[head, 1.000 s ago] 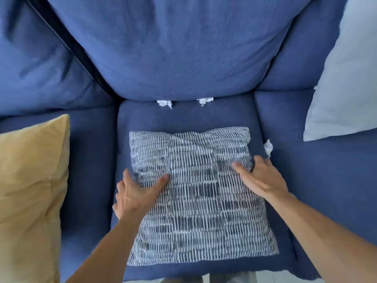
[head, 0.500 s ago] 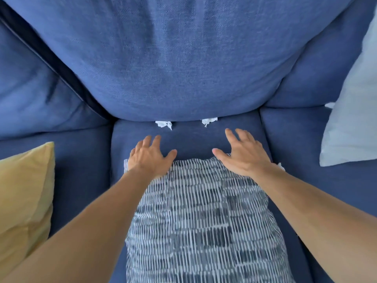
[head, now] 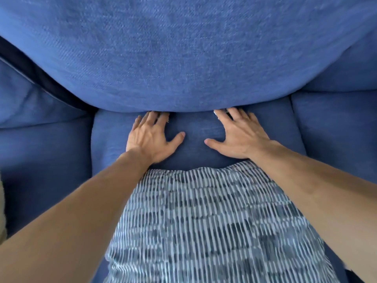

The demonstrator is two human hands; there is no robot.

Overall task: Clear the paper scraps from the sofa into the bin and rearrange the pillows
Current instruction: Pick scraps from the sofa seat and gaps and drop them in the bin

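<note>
A blue-and-white striped pillow [head: 208, 225] lies flat on the blue seat cushion [head: 195, 144] of the sofa, under my forearms. My left hand [head: 152, 137] and my right hand [head: 239, 135] lie spread on the seat beyond the pillow, fingertips at the crease under the back cushion [head: 183, 54]. A sliver of white paper scrap [head: 215, 112] shows at my right fingertips. The scrap that lay on the left is hidden under my left fingers. Neither hand visibly grips anything.
Blue seat cushions flank the middle one on the left [head: 44, 160] and right [head: 336, 123]. A strip of the yellow pillow [head: 2, 217] shows at the left edge. The dark gap [head: 47, 84] between back cushions runs at upper left.
Both hands left the striped pillow and reached forward over the seat to the crease where the two scraps lay. The view moved closer; the grey pillow has left the frame.
</note>
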